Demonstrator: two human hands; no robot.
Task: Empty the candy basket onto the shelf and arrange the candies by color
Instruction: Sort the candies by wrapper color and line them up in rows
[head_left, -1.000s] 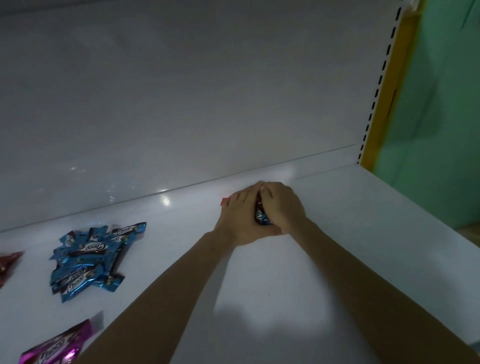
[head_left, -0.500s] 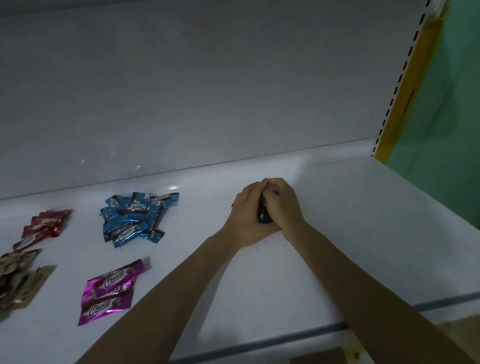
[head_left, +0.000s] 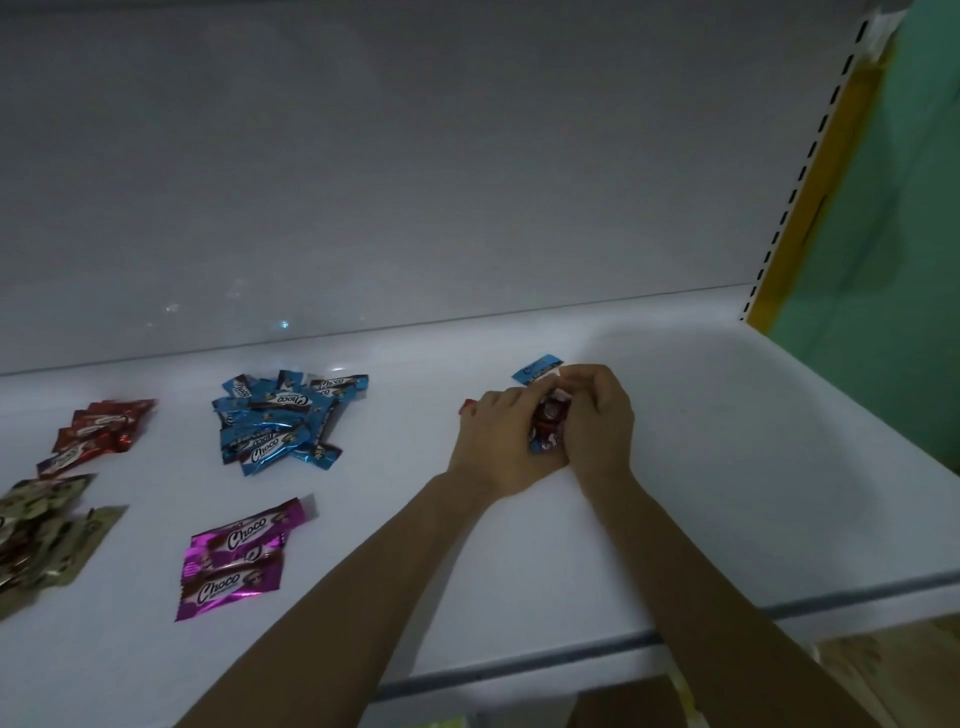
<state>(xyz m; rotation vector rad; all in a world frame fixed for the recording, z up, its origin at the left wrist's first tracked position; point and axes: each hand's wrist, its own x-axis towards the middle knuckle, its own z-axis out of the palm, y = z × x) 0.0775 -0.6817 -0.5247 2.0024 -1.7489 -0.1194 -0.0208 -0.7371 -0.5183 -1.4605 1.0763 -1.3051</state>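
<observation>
Head view: the left hand (head_left: 498, 449) and right hand (head_left: 600, 423) are lying together on the shelf (head_left: 727, 467). Their fingers (head_left: 522, 401) are curling round a small bunch of candies (head_left: 548, 423).

blue candy (head_left: 537, 369) uncovered, fingers (head_left: 589, 382) parted (slightly)

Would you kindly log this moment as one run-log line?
hands: left hand, right hand grip candy bundle on shelf | piles: blue pile, red pile, gold pile, pink pile | loose: blue candy behind hands
</observation>
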